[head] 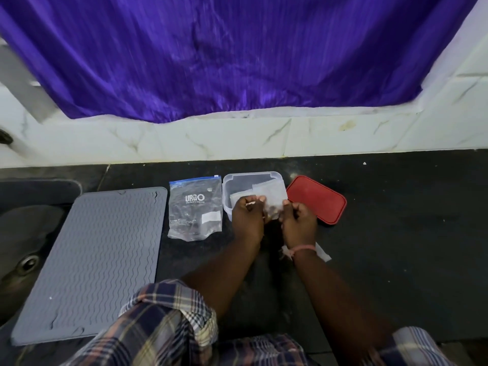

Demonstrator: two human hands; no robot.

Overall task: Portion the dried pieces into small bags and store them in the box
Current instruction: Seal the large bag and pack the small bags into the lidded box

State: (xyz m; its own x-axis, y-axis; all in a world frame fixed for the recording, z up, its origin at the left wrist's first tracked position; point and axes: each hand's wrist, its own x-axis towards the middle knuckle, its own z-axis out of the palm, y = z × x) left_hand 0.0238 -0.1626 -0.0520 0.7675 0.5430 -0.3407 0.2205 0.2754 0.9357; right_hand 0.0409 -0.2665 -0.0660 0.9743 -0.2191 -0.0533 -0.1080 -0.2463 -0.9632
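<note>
Counter: black worktop (396, 233), running from a white marble-patterned wall strip (237, 138) at the back to the person's body at the front.
Open room: a wide bare stretch of worktop lies right of the red lid; the ground between the forearms and the mat is also bare.
Left edge: a grey ribbed mat (89, 265) covers the left part of the worktop, its left side next to a dark sink (23, 249) with a round drain.
Back: a purple curtain (224, 54) hangs above the wall strip.
Box: clear plastic box (227, 192), open, standing between the large bag and the red lid; small clear bags lie inside it, their contents too faint to tell.
Lid: red lid (317, 200), flat on the worktop, touching or just beside the box's right side.
Large bag: clear zip bag (195, 208) with white lettering, lying flat just left of the box, a few dark pieces near its bottom.
Small bag: small clear bag (270, 204) with brownish pieces, held over the box's near edge.
Left hand (247, 215): fingers curled, pinching the small bag's left side.
Right hand (298, 220): fingers curled on the small bag's right side; a pink thread circles the wrist.
Hands: close together, both gripping the one bag.
Near wrist: a white scrap (323, 253) lies on the worktop under the right wrist.
</note>
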